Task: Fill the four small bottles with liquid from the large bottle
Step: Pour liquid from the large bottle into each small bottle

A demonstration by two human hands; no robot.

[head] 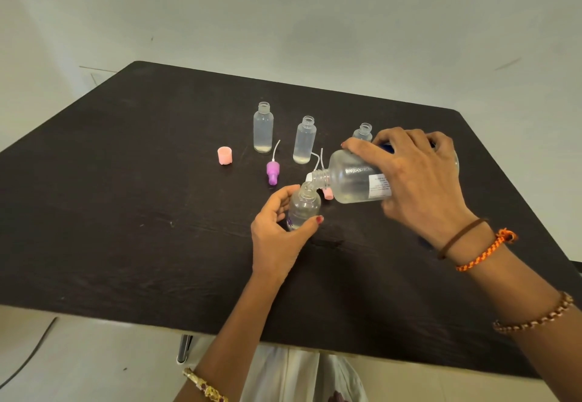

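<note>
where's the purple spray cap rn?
Head view: the purple spray cap lies on the dark table, left of centre, between the pink cap and the large bottle, just beyond the left hand.

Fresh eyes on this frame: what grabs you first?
The pour at centre: the right hand tips the large bottle almost flat, its mouth at the neck of a small bottle gripped by the left hand. Behind stand open small bottles, and a purple pump cap lies on the dark table.

Three small bottles (304, 139) behind held bottle (303, 207); loose cap (224, 155) far left
</note>
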